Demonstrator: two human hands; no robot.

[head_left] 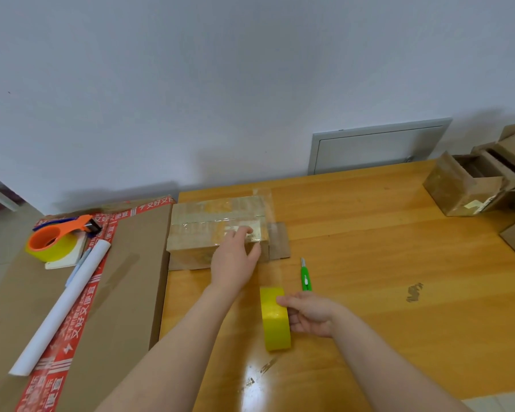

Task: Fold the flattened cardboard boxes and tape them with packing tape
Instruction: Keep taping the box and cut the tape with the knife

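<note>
A small cardboard box (197,233), wrapped in clear tape, lies on the wooden table (369,263) near its far left edge. My left hand (235,257) rests on the box's top near the right end, fingers pressing the tape down. A strip of clear tape runs from the box down to a yellow tape roll (275,319) standing on edge near me. My right hand (309,315) grips that roll from its right side.
A green utility knife (305,276) lies right of the box. Several folded boxes (470,179) are stacked at the far right. On a large cardboard sheet (125,278) to the left sit an orange tape dispenser (57,239) and a white paper roll (63,301).
</note>
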